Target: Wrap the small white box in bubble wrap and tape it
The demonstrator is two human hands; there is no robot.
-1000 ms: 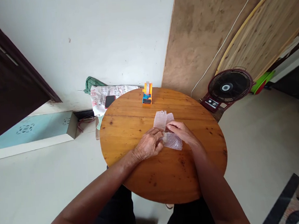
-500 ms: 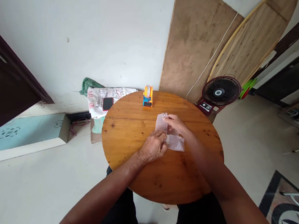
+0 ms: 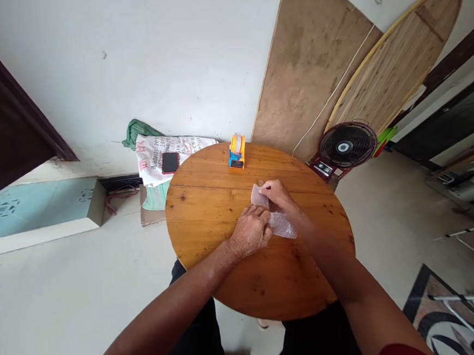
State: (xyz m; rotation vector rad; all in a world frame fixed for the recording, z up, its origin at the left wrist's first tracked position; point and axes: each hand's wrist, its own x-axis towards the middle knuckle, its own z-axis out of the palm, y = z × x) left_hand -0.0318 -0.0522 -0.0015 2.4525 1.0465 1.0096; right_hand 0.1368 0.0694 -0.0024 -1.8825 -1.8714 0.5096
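Nearest, at the front of the round wooden worktop (image 3: 262, 285), the left hand (image 3: 250, 231) bears down with fingers curled on the left edge of the bubble wrap (image 3: 284, 227); its fingertips are hidden, so I cannot tell whether it pinches or only presses. From that hand the wrap's nearer part lies at 3 o'clock, flat, its long axis running roughly from 10 to 4. The farther part, a raised flap (image 3: 258, 196), stands at 1 o'clock from the left hand, its long axis roughly from 11 to 5. The right hand (image 3: 280, 197) is the nearer to that flap: it comes in from 4 o'clock, thumb and fingers closed on the flap's upper right edge. What lies inside the fold is too small to tell. Beyond, apart from both hands at 11 o'clock, the orange and blue tape dispenser (image 3: 237, 152) stands near the worktop's far rim.
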